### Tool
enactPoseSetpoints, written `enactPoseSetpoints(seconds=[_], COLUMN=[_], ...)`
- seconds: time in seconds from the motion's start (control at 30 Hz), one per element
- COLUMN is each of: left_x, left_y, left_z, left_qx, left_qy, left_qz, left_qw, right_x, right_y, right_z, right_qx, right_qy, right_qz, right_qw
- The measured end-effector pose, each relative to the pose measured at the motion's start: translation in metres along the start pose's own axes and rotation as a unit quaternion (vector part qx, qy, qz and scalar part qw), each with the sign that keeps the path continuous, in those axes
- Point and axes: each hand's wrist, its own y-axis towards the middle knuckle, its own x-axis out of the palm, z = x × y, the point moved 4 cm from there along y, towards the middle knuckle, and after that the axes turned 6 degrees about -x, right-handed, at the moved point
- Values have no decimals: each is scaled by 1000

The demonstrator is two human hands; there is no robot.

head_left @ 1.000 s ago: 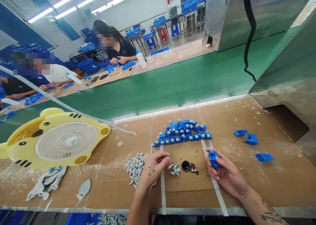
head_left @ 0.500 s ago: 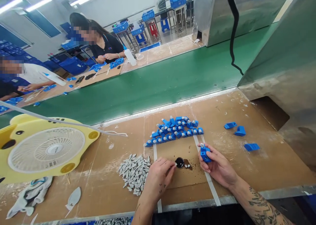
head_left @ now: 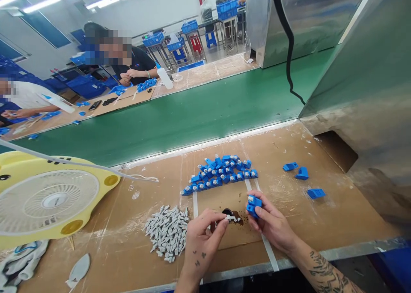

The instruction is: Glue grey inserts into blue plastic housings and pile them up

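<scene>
My left hand [head_left: 205, 235] is closed in a pinch on a small light-grey plastic piece [head_left: 230, 217], held over the near edge of a small round black dish [head_left: 227, 211] of dark liquid. To its right, my right hand [head_left: 274, 224] has its fingers wrapped round a blue plastic block [head_left: 253, 205] with a pale tip on top. A heap of grey plastic pieces [head_left: 167, 233] lies to the left of my left hand. Beyond both hands stand rows of blue blocks [head_left: 221, 175], many with pale tips. A brown wet patch [head_left: 238, 216] spreads beside the dish.
Three blue blocks [head_left: 302, 173] lie at the right, near a metal housing [head_left: 369, 121]. A yellow fan [head_left: 54, 198] and its white cable occupy the left. Across the green conveyor belt [head_left: 180, 117], two people work at another bench with a white bottle [head_left: 165, 77].
The view has shifted, so the bench appears farther left. My left hand has drawn the grey piece from the dish's left side to its near edge. My right hand still holds the blue block.
</scene>
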Motion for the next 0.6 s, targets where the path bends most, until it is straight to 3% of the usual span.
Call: enactPoseSetpoints(seconds=[0.17,0.47,0.6], left_x=[16,28,36], left_y=[1,4,1], left_z=[11,12,11], left_qx=[-64,-110,-121], left_qy=[-88,-99,-130], left_qz=[38,-10,4], left_qw=[993,989,984], right_x=[10,10,12], right_y=[-2,-10,-13], right_z=[2,4,8], right_qx=[-38,-26,-43], right_qy=[-57,-115,-117], right_qz=[-27,-41,-21], right_qw=[997,992,992])
